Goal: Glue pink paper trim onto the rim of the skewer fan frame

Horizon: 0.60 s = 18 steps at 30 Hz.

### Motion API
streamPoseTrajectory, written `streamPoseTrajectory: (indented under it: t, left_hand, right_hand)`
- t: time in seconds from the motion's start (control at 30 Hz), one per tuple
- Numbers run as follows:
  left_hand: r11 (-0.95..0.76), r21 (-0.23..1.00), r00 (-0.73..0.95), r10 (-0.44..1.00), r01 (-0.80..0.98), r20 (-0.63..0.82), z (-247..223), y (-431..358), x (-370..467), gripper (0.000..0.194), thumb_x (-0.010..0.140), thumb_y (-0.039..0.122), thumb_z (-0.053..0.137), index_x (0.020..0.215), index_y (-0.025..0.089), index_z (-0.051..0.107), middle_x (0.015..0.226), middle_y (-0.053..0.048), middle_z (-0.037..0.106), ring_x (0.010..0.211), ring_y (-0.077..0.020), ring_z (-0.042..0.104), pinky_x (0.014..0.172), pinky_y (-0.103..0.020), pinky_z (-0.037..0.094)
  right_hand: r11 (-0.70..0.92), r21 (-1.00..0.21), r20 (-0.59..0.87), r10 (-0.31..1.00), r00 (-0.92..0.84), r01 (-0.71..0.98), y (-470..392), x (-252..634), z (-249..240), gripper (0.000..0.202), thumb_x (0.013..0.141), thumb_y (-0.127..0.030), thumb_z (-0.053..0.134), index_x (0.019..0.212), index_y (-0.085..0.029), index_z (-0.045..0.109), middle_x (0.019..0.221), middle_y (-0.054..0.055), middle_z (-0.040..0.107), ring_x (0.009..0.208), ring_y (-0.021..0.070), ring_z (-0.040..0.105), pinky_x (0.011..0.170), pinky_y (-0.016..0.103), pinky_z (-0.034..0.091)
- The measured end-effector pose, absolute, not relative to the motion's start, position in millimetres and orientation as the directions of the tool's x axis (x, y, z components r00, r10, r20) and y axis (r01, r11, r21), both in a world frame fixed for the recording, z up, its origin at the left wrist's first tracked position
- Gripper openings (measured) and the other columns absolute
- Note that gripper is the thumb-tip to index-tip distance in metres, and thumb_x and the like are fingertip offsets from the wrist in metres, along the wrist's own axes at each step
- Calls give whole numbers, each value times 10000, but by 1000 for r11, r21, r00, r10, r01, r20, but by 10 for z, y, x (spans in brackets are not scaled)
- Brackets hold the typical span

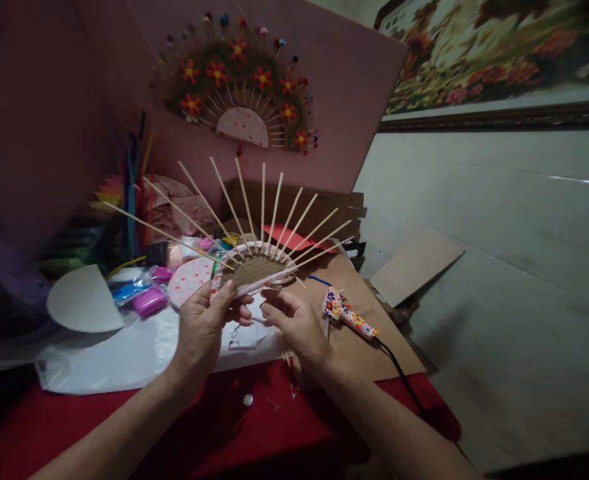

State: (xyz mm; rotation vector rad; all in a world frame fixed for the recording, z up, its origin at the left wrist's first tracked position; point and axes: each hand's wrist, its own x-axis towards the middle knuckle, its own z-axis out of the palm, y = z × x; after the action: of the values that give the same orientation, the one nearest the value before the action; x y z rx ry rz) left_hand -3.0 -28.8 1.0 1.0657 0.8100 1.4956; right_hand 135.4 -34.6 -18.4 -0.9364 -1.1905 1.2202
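Observation:
A half-round cardboard piece [254,270] with a pale fabric edge and several thin wooden sticks fanning out from its curve is held up over the table. My left hand [209,320] grips its lower left corner, thumb on the front. Under its lower right edge is my right hand [297,323], thumb and fingers brought together; what they hold, if anything, is too small to tell. Right of it, a flower-patterned glue gun [349,313] lies on a brown cardboard sheet [389,357].
On the left are a white half-disc [84,300], a dotted fabric half-disc [191,280] and bagged coloured clay [149,301]. White plastic [109,360] covers part of the red cloth [199,427]. A decorated fan [241,87] hangs on the pink board behind. A black cord [399,367] trails right.

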Motion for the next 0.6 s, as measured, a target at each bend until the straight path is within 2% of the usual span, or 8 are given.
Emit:
streamPoseTrajectory:
  t: [0.1, 0.17, 0.23, 0.3, 0.37, 0.43, 0.5, 0.6]
  left_hand:
    - [-199, 906, -45, 979, -373, 197, 31, -275, -39, 178, 727, 299, 596, 756, 129, 551, 655, -34, 648, 472, -118, 576, 455, -249, 481]
    - [-199, 904, -50, 980, -377, 194, 32, -271, -38, 173, 728, 294, 594, 741, 130, 541, 653, -34, 645, 477, -115, 577, 461, -248, 486]
    - [-195, 903, -56, 981, -382, 188, 26, -267, -38, 173, 728, 293, 595, 740, 131, 534, 646, -31, 642, 474, -115, 574, 459, -249, 488]
    - [-192, 903, -62, 981, -384, 182, 20, -264, -38, 179, 731, 297, 595, 743, 130, 531, 641, -30, 641, 469, -115, 572, 456, -251, 488]
    - [-191, 904, -65, 981, -382, 180, 19, -262, -39, 192, 731, 306, 596, 740, 126, 531, 637, -30, 640, 465, -113, 568, 453, -248, 485]
    - [-195, 903, -66, 981, -383, 184, 20, -259, -41, 207, 727, 319, 600, 737, 124, 530, 638, -32, 642, 464, -110, 567, 448, -241, 482]
    - [-195, 901, -65, 981, -388, 185, 17, -252, -45, 220, 722, 330, 604, 737, 125, 526, 642, -35, 646, 460, -109, 568, 444, -239, 480]
    - [-188, 896, -44, 981, -403, 187, -2, -231, -56, 233, 721, 342, 604, 757, 127, 521, 661, -38, 653, 469, -115, 581, 450, -246, 486]
  right_hand:
    - [196, -980, 193, 979, -62, 34, -415, 1675, -68, 255, 709, -272, 612, 947, -186, 642, 857, 34, 641, 762, 156, 566, 693, 299, 447]
    - [273, -892, 289, 957, -10, 361, -490, 1965, -14, 260, 747, -198, 530, 987, -203, 628, 952, 52, 625, 874, 186, 552, 770, 329, 423]
    - [235, -640, 320, 947, -24, 732, -565, 2244, -10, 358, 737, -133, 491, 1075, -204, 586, 1068, 81, 585, 984, 221, 502, 859, 364, 361]
    - [114, -349, 279, 960, -13, 930, -616, 2451, -62, 437, 724, -122, 487, 1158, -162, 526, 1073, 124, 569, 1002, 257, 479, 881, 389, 321]
    - [61, -147, 256, 966, -22, 987, -631, 2562, -151, 477, 728, -115, 464, 1203, -147, 479, 1112, 144, 536, 1015, 270, 464, 867, 379, 313]
    - [11, -31, 261, 965, -2, 999, -610, 2601, -244, 496, 741, -120, 441, 1236, -143, 440, 1079, 148, 536, 988, 273, 471, 831, 363, 321]
    - [-50, -18, 255, 966, 53, 999, -572, 2610, -313, 514, 756, -155, 439, 1268, -134, 400, 1059, 157, 535, 946, 276, 491, 771, 345, 341]
    - [-77, -90, 224, 970, 96, 993, -540, 2625, -359, 532, 759, -180, 446, 1283, -117, 381, 1059, 171, 540, 907, 274, 523, 721, 334, 358]
